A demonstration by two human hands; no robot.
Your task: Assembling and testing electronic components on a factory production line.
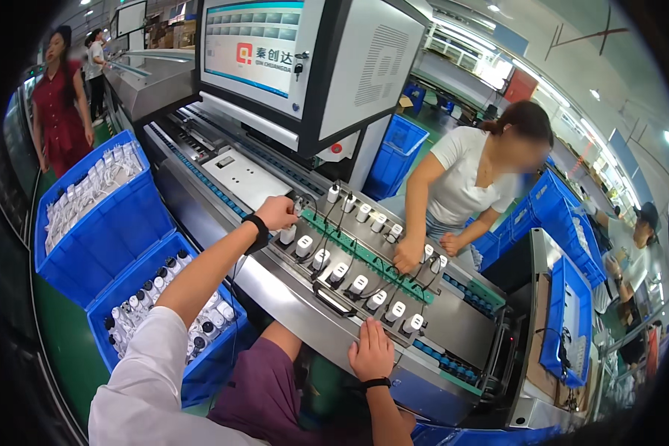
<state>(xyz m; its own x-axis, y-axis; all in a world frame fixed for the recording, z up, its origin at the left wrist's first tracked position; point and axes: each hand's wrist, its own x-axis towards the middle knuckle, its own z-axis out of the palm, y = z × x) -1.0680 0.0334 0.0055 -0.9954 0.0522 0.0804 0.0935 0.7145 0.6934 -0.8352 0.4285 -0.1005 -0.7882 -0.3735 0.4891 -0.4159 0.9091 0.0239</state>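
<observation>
My left hand [276, 214] is closed in a pinch at the left end of the metal test tray [293, 271]. What its fingers hold is hidden. Just below them stands a white charger [288, 236]. My right hand [372, 351] rests on the tray's near edge, fingers stretched out and empty. Two rows of white chargers, including one with two ports [358, 285], stand upright along the tray. Between the rows runs a green strip [349, 245], from which black cables [340, 221] lead to the chargers. A black handle [334, 300] sits on the near side.
Across the line, a co-worker's hand [409, 254] reaches among the chargers at the right end. Blue bins of white chargers [97, 299] stand at my left. A cabinet with a screen [253, 48] rises behind the conveyor. A blue tray [556, 297] lies at the right.
</observation>
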